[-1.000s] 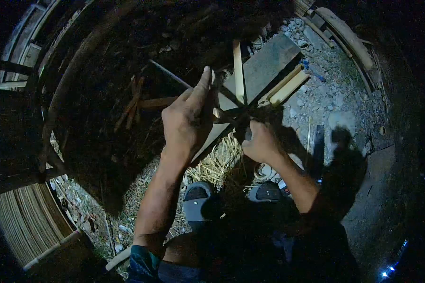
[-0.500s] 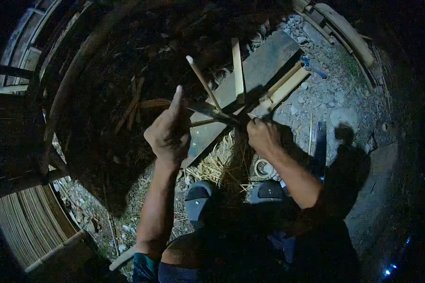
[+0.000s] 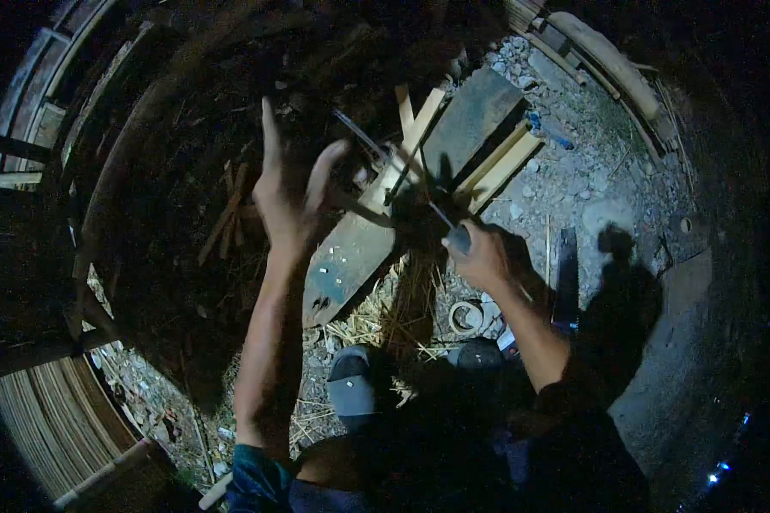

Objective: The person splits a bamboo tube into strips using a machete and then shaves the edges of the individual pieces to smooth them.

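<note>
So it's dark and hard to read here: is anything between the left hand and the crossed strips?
Nothing visible does. The left hand is open and spread just beside the crossed strips, with only a small gap between them. The right hand is closed just below them, and the plank lies underneath.
</note>
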The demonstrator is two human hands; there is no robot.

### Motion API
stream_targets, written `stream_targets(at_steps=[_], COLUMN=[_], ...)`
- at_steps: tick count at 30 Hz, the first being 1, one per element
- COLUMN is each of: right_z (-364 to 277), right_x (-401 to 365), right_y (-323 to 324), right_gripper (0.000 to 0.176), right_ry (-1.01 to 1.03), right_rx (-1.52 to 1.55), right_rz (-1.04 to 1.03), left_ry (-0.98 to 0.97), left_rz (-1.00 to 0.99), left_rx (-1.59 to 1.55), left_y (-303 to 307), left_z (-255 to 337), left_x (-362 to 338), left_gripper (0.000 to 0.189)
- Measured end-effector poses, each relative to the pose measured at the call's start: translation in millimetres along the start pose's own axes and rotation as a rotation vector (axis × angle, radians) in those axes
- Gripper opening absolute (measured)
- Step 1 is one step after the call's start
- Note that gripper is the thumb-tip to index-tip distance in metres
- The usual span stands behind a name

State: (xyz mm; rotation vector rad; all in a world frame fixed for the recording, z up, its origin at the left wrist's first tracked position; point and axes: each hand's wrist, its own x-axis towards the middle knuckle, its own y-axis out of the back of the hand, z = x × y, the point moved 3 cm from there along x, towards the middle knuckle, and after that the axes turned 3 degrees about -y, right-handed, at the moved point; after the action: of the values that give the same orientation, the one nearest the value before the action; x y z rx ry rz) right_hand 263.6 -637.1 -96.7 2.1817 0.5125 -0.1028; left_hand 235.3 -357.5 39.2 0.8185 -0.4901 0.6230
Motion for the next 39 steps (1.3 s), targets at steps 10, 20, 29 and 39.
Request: stream_targets(at_steps=[10, 20, 29, 39], right_z=[82.6, 67.9, 72.1, 82.3], right_x=[-42.7, -35.6, -33.2, 22.0], right_y=[22.7, 22.6, 7.2, 7.0], right_gripper=[0.050, 0.035, 0.037, 0.039], right_ry=[-0.457, -0.309, -0.361, -0.125], right_rx=[0.438, 0.256, 0.441, 0.159], right_rz=[0.164, 0.332, 0.265, 0.593], left_ry=[0.710, 0.319, 0.418, 0.424], left_rz=[-0.602, -0.294, -0.376, 0.160], left_rx=[-0.088, 0.115, 0.071, 0.307], left_y=[-179.7, -146.9, 13.2, 107.4], left_z=[-68.9, -69.1, -95.4, -138.0], left_x=[-46.5, -63.8, -77.9, -109.9], left_gripper=[0.151, 0.075, 0.061, 0.029])
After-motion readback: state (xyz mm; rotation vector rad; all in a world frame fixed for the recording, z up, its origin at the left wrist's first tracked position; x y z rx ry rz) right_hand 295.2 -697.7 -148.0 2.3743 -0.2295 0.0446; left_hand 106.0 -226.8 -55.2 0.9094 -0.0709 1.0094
